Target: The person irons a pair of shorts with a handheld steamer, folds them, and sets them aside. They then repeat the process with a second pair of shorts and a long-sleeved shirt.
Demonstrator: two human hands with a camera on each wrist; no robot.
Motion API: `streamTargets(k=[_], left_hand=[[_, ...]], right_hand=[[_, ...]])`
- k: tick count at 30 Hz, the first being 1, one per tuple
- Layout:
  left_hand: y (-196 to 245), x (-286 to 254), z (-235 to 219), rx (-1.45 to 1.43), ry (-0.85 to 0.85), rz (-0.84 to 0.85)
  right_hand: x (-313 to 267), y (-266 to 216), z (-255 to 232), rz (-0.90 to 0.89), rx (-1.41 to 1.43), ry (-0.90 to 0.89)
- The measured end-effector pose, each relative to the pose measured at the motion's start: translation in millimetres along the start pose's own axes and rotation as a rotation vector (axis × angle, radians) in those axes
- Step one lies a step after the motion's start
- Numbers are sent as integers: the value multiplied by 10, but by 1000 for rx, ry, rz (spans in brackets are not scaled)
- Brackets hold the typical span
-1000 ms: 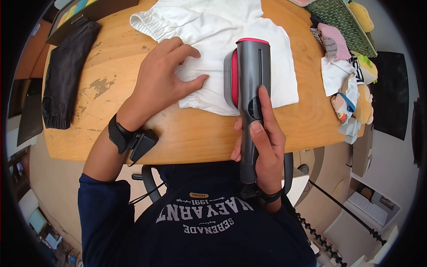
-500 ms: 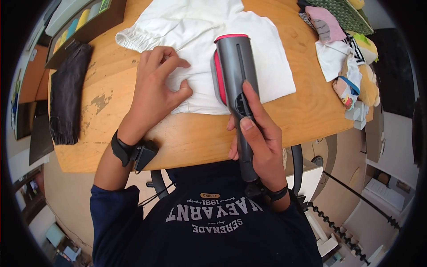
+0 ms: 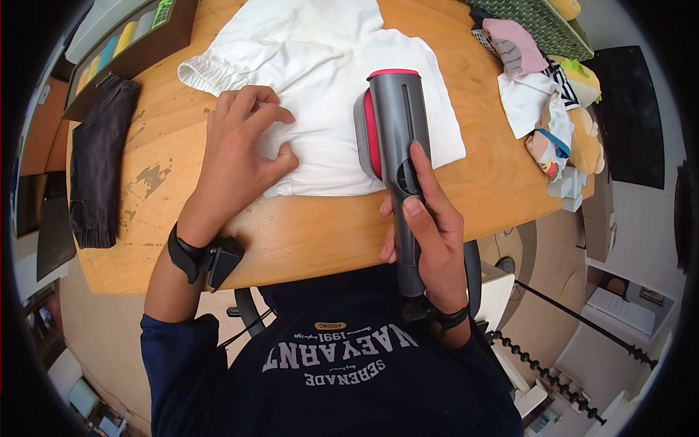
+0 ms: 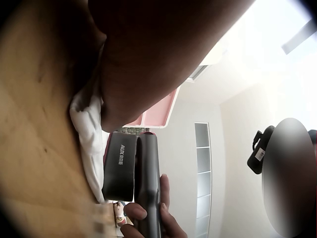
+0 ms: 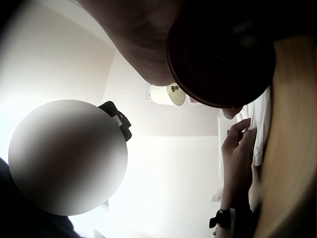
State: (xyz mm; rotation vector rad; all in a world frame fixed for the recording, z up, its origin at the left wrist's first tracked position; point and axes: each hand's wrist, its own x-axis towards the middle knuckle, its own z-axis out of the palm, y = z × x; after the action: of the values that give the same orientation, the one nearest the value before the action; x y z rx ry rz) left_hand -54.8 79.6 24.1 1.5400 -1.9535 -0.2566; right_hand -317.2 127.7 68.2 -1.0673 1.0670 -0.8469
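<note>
A white garment (image 3: 328, 87) with a gathered elastic edge lies spread on the wooden table, creased in places. My right hand (image 3: 437, 240) grips the handle of a grey handheld garment steamer (image 3: 397, 116) with red trim, thumb and forefinger along its body. The steamer's flat head faces left over the garment's right part. In the left wrist view, that head (image 4: 119, 163) is close over the white cloth. My left hand (image 3: 244, 149) rests on the garment's near left part, fingers bent and thumb spread apart from them; its fingertips (image 5: 245, 123) touch the cloth in the right wrist view.
Folded dark trousers (image 3: 102, 164) lie at the table's left, beside a brown box (image 3: 138, 54) of rolled colourful items. Several clothes and soft things (image 3: 524, 102) are heaped at the right edge, near a green woven basket (image 3: 539, 29).
The steamer goes a little left over the garment, then back right. My left hand stays at about the same place on the cloth. The head view has shifted slightly.
</note>
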Motion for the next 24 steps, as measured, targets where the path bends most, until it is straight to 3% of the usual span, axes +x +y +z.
streamTargets(k=[16, 21, 24], left_hand=[[-64, -33, 25, -28, 45, 56], [-49, -40, 8, -45, -16, -3], [-60, -41, 31, -27, 55, 70]], right_hand=[[22, -33, -85, -38, -37, 81], [23, -46, -274, -53, -15, 198], [0, -21, -460, -47, 32, 255]])
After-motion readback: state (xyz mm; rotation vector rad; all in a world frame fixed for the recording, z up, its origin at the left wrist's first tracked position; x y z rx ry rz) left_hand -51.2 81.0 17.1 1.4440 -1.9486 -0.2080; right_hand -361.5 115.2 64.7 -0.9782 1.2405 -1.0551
